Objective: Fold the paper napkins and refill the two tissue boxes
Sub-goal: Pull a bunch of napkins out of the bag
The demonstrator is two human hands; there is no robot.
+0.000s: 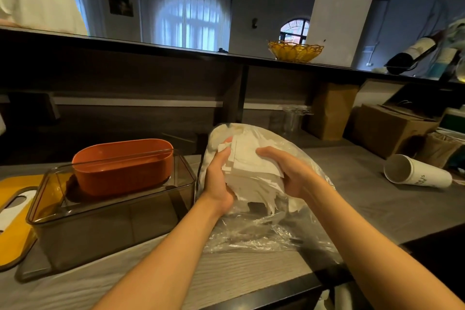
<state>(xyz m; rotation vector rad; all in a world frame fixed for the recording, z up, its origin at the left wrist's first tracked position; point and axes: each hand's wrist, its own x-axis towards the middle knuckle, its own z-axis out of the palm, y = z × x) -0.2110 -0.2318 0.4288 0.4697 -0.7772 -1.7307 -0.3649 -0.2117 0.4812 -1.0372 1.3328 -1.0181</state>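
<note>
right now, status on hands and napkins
Left hand and right hand both grip napkin stack in plastic bag. Orange box empty, nested inside clear box. Nothing in the way.

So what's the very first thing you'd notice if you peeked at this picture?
Right in the middle, the left hand and right hand grip a messy stack of white napkins inside a crinkly clear plastic bag. To the left, a bright orange tub sits inside a smoky see-through box. A white paper cup lies tipped over on the right.
</note>
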